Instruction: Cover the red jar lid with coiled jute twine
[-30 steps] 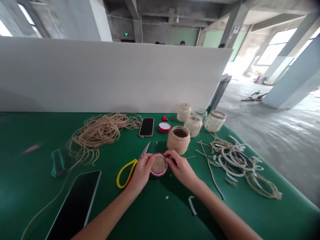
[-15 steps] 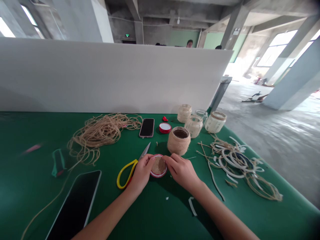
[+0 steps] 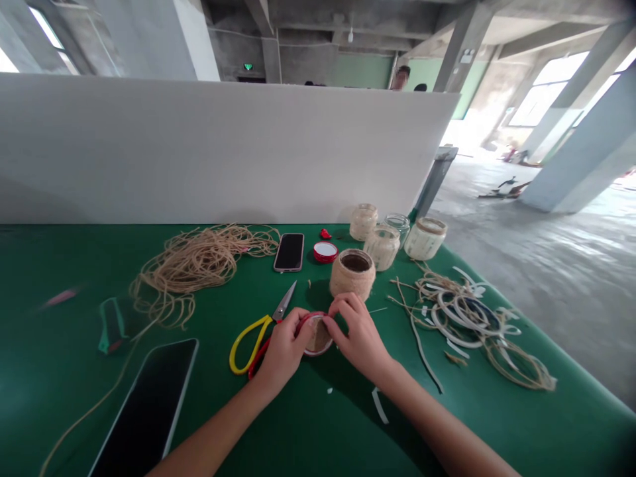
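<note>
A round jar lid (image 3: 318,339) with a red rim and a tan, twine-coloured inner face is held between my hands. My left hand (image 3: 287,346) grips its left edge, thumb over the rim. At the upper right edge, my right hand (image 3: 358,333) pinches the rim with thumb and fingertips. Just beyond stands a jar wrapped in twine (image 3: 352,281), upright with its mouth uncovered. Scissors with yellow and red handles (image 3: 248,350) lie beside my left hand, partly hidden by it.
Coiled twine (image 3: 199,262), a phone (image 3: 289,252) and a red lid (image 3: 325,252) lie farther back. Several glass jars (image 3: 381,248) stand at the back right. Tangled cord and white strips (image 3: 467,318) lie to the right. A large dark-screened device (image 3: 149,404) sits front left.
The lid has tilted in my hands, its far rim raised. My right hand's fingers have lifted and curled over the upper right rim.
</note>
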`<act>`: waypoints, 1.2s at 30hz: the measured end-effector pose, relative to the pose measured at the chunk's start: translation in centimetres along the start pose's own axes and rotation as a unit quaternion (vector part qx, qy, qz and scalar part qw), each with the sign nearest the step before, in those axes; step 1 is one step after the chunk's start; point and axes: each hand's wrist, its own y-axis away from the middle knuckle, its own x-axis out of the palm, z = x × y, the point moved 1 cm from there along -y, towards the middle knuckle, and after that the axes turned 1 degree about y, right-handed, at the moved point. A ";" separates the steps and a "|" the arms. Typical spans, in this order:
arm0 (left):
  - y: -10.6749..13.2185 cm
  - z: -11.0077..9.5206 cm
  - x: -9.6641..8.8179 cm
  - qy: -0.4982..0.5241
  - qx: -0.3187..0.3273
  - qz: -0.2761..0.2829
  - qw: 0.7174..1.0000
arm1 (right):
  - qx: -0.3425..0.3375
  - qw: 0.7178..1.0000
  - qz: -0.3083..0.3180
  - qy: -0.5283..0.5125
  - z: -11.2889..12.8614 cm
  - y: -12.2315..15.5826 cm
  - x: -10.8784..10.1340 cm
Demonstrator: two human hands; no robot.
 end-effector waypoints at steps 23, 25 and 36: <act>0.3 -0.3 0.0 -0.015 -0.001 0.027 1.000 | 0.138 0.926 0.118 -0.331 -0.6 -0.3 0.9; 0.1 0.0 -0.1 0.008 -0.009 0.019 1.000 | 0.135 0.925 0.115 -0.335 -0.6 -0.3 0.9; -0.3 -0.3 -0.5 0.099 -0.048 -0.013 0.994 | 0.152 0.929 0.109 -0.318 -1.2 -0.4 1.1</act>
